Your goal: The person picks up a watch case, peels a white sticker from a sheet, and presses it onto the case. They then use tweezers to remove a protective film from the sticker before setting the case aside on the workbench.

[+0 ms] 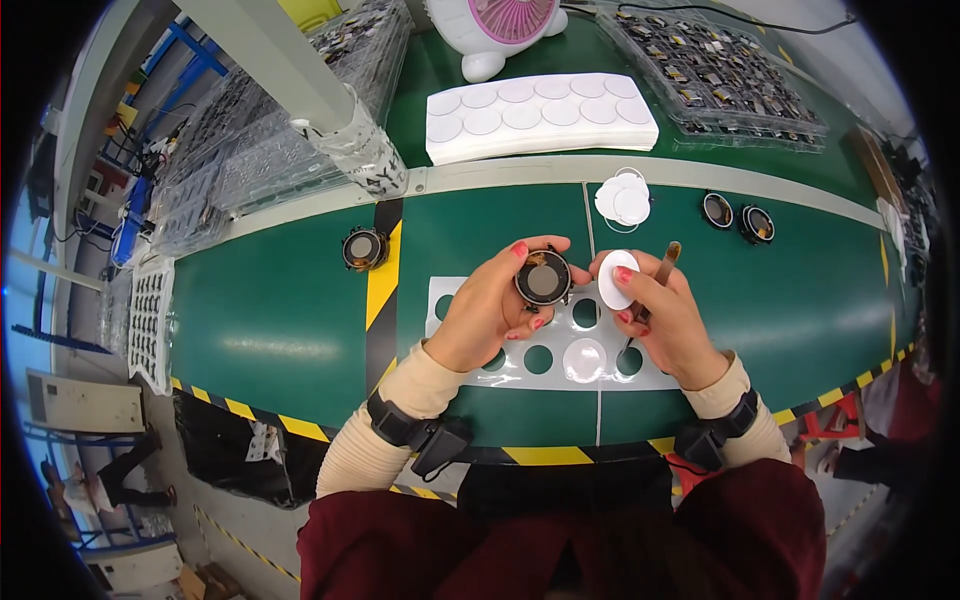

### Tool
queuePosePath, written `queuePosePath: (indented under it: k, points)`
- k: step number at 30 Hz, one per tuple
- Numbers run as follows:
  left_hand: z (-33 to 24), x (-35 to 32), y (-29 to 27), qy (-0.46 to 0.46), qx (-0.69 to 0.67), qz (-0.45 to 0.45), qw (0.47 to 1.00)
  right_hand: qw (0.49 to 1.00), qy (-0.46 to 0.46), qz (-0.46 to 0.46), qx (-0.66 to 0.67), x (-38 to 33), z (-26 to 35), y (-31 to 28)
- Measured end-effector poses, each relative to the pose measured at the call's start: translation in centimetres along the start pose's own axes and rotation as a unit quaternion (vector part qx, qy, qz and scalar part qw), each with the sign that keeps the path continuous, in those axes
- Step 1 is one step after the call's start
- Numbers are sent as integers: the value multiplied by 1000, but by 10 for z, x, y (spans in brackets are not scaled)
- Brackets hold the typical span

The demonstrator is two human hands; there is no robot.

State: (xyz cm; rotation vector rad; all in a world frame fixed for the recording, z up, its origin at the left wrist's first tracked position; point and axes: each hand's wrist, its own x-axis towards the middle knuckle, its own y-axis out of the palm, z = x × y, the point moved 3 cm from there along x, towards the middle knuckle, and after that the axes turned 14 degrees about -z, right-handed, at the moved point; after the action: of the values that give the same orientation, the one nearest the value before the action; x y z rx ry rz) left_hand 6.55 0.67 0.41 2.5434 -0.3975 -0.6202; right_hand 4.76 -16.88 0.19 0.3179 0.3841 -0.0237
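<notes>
My left hand (478, 308) grips a round dark watch case (543, 282) by its edge, its grey circular centre facing up. Between the thumb and fingers of my right hand (672, 325) is a white round sticker (614, 282), just right of the case and apart from it. The same hand also holds brownish tweezers (670, 262), the upper end sticking up past the fingers. Beneath both hands lies a glossy pale sticker sheet (562, 332) with round cut-outs showing the green mat; one disc (585, 360) remains in its lower row.
Loose white discs (622, 200) lie behind my right hand. Two watch cases (758, 224) sit at the right, another (366, 249) at the left. Farther back are a stack of sticker sheets (540, 142), a fan (482, 62), parts trays (715, 75) and a post (270, 55).
</notes>
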Motion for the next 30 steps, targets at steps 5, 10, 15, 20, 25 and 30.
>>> queuePosePath:
  k: [5,10,15,20,25,30]
  points:
    - [4,-1,2,16,74,-33,997,1000,0,8,2,-1,1,0]
    - [7,-3,4,24,73,-31,997,1000,-15,-12,-8,-2,1,2]
    - [8,-2,4,11,67,-35,997,999,-38,2,-36,-3,4,1]
    - [11,0,2,-4,72,-40,997,999,-39,-5,-31,-2,5,-3]
    - [12,-1,5,15,81,-30,996,994,-84,-21,-59,-4,6,-1]
    - [11,-4,10,-26,14,-18,999,994,-79,-15,-71,-7,6,4]
